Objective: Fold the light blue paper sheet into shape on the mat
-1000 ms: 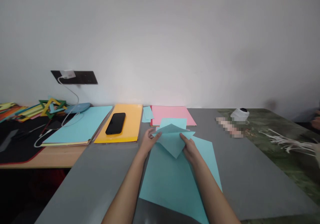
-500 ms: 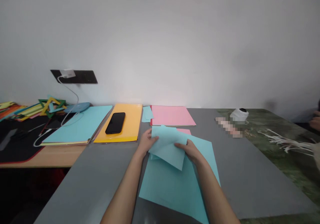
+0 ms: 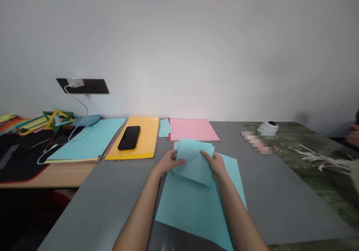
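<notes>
Several small light-blue paper pieces [image 3: 194,161] are held between my two hands, stacked with their edges slightly fanned. My left hand [image 3: 167,162] grips their left side, thumb lying on top. On the right edge, my right hand [image 3: 215,163] pinches the same pieces, its thumb over the front. Beneath them a large light-blue sheet [image 3: 193,210] lies slanted on the grey table mat [image 3: 117,198]. Part of a pink piece shows behind the left edge of the held papers.
Behind lie a pink paper stack [image 3: 193,129], small blue pieces [image 3: 165,127], and a black phone [image 3: 129,138] on a yellow stack [image 3: 148,137]. A blue stack [image 3: 89,141] is left. A white object [image 3: 267,129] and white strands [image 3: 322,159] lie right, near a person's hand [image 3: 353,136].
The held blue pieces have turned and come together into a neater stack, shifted slightly right. My left hand has moved a little right, its thumb farther over the paper.
</notes>
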{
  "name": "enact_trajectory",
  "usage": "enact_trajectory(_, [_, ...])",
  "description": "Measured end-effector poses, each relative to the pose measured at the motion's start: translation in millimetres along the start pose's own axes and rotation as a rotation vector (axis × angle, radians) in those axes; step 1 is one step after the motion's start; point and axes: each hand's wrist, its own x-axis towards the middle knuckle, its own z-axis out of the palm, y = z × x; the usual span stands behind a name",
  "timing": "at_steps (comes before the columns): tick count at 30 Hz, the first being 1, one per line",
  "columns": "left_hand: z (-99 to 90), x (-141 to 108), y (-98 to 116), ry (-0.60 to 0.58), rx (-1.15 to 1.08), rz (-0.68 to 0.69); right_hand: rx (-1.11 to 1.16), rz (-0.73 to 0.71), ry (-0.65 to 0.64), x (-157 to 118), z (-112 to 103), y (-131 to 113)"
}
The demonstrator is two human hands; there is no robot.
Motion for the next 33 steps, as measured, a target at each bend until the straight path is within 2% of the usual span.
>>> enact_trajectory(4, [1.3, 0.5, -3.2, -0.053, 0.085, -0.030, -0.058, -0.019, 0.054, -0.3, 1.5, 0.8])
enact_trajectory(10, [-2.2, 0.2, -3.8, -0.029, 0.054, 0.004, -0.050, -0.076, 0.012, 0.8, 0.9, 1.4])
enact_trajectory(13, [-0.7, -1.7, -0.6, -0.015, 0.048, 0.004, -0.046, -0.071, 0.051, 1.3, 0.6, 1.3])
enact_trajectory(19, [1.5, -2.0, 3.0, 0.076, 0.135, -0.117, -0.026, -0.038, 0.126, 1.7, -0.2, 0.0])
enact_trajectory(24, [-0.2, -1.0, 1.1, 0.008, 0.192, -0.175, -0.026, -0.072, 0.147, 1.1, -0.8, -0.2])
enact_trajectory(29, [-1.7, -1.1, 1.1, 0.060, 0.196, -0.128, -0.019, -0.029, 0.114, 3.2, -4.0, 1.7])
enact_trajectory(33, [-1.0, -1.8, 4.6, 0.049, 0.128, -0.124, 0.016, 0.049, 0.105, 6.3, -6.4, 3.3])
